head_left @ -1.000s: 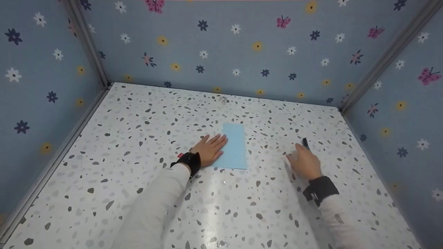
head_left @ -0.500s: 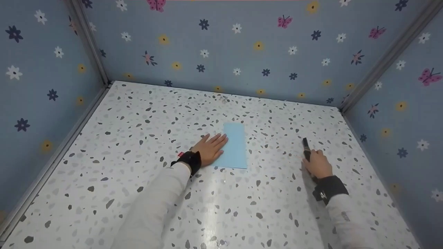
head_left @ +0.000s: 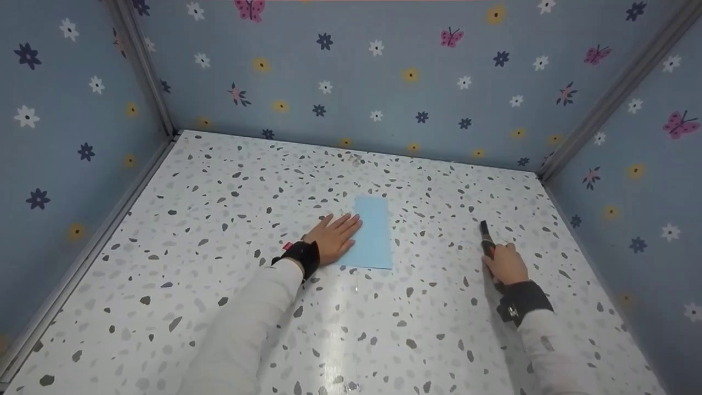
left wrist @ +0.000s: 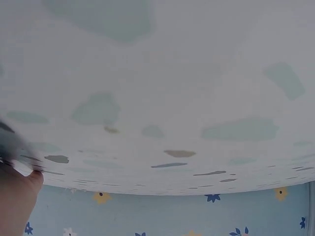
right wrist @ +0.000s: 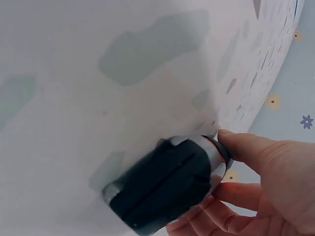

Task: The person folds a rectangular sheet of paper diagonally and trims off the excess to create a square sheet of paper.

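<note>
A light blue rectangular sheet (head_left: 374, 233) lies flat on the speckled tabletop; whether it is paper or cloth I cannot tell. Across its left edge my left hand (head_left: 331, 238) rests palm down, fingers straight and slightly spread. Off to the right, my right hand (head_left: 508, 264) grips a long dark tool (head_left: 486, 237) with a black end and a pale band. In the right wrist view, thumb and fingers pinch this tool (right wrist: 162, 187) near its grey band with a thin orange line. Its exact kind is unclear. The left wrist view shows only part of a hand (left wrist: 17, 201) at its edge.
The white speckled tabletop (head_left: 236, 307) is enclosed by blue flowered panels at the back (head_left: 351, 71), left (head_left: 55, 175) and right (head_left: 652, 197). Grey metal strips run along the corners. A bare stretch of tabletop separates the sheet from the dark tool.
My right hand has moved down and to the right, onto the dark tool's handle, and now grips it. The left hand and blue sheet have stayed in place.
</note>
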`<state>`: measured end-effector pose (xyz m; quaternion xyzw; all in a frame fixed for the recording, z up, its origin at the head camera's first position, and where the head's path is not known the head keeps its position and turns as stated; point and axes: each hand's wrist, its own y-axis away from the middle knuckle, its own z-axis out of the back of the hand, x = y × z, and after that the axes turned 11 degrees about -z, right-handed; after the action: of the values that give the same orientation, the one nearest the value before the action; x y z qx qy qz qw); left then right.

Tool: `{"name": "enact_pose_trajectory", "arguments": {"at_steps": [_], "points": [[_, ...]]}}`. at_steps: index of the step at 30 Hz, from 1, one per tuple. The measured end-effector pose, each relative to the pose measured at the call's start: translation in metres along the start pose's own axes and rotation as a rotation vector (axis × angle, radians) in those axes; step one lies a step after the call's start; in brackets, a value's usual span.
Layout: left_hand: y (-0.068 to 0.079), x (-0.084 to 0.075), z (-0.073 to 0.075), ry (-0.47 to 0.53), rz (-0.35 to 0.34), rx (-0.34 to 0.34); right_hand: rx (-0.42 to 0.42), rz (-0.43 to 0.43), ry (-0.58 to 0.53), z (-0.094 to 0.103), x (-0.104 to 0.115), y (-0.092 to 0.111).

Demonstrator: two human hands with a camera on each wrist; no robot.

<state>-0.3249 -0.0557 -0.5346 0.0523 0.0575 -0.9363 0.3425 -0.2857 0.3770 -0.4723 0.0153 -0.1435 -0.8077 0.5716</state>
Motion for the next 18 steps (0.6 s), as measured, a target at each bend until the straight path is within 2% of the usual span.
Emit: {"name": "enact_pose_trajectory", "arguments": {"at_steps": [8, 18], "points": [[-0.0019, 0.0014, -0.0028, 0.001, -0.003, 0.006, -0.035, 0.040, 0.013, -0.0016, -0.0019, 0.0011], [-0.0028, 0.0029, -0.0053, -0.004, 0.004, -0.001, -0.045, 0.038, -0.005, -0.0051, -0.0006, 0.0018]]}}
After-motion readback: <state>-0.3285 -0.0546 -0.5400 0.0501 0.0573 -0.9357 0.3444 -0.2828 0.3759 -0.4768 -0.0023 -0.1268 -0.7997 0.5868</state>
